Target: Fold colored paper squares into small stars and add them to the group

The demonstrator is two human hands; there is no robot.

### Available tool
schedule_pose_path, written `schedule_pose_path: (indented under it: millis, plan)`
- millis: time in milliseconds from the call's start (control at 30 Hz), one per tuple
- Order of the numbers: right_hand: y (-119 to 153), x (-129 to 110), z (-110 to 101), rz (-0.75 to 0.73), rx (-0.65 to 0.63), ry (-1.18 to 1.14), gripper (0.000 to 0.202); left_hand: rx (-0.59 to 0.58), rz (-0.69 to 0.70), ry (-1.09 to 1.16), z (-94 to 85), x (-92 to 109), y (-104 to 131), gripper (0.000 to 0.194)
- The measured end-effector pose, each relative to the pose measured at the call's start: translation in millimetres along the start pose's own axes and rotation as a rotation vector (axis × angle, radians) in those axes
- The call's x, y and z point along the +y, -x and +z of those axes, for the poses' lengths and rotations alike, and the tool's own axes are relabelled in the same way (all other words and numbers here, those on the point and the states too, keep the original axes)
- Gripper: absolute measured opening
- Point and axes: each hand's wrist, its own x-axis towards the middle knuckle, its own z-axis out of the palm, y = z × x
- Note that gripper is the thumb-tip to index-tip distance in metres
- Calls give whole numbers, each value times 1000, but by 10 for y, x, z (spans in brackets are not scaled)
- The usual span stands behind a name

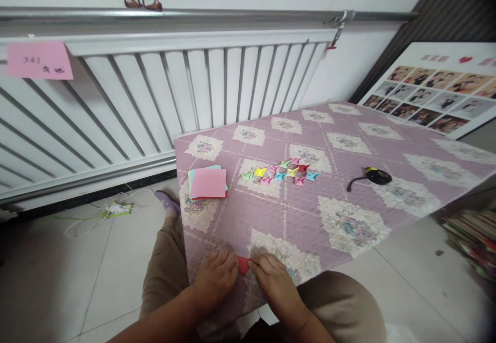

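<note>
Pinching a small red paper piece (243,265) between them, the left hand (215,277) and right hand (274,279) press together at the near edge of the quilted mauve table cover (349,239); most of the red piece is hidden under the fingers, so its shape cannot be made out. Both forearms run out of the bottom of the view, and two knees in tan trousers (163,265) sit below the table edge.

Farther up the cover, to the left, lies one stack of square paper sheets (208,183), pink on top with blue and red edges showing beneath. Beside it toward the middle is a cluster of folded paper pieces (282,171), roughly a dozen, in yellow, green, pink, blue and red. To the right rests one black tape measure (377,176) with a strap.

Beyond stands a white radiator (155,100) bearing one pink note (39,60) reading "361" plus marks too blurred to read. One pair of glasses (142,0) sits above. A photo board (434,92) at right is cut off.
</note>
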Motion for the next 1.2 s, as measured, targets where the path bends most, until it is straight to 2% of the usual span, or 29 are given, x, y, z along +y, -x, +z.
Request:
schedule_pose_path:
  millis: [367, 600, 700, 933, 1200]
  plan:
    - [-50, -33, -71, 22, -57, -30, 29, -76, 15, 23, -170, -4, -30, 31]
    - [44, -260, 140, 28, 117, 73, 31, -91, -3, 17, -120, -1, -17, 27]
    - [77, -298, 205, 28, 141, 81, 34, -75, -10, 10, -90, -20, 13, 28]
    - [86, -289, 177, 39, 115, 35, 36, -5, -97, -17, -36, -45, 104, 33]
    - [81, -306, 150, 71, 82, -24, 42, -57, -206, 70, -99, -37, 96, 32]
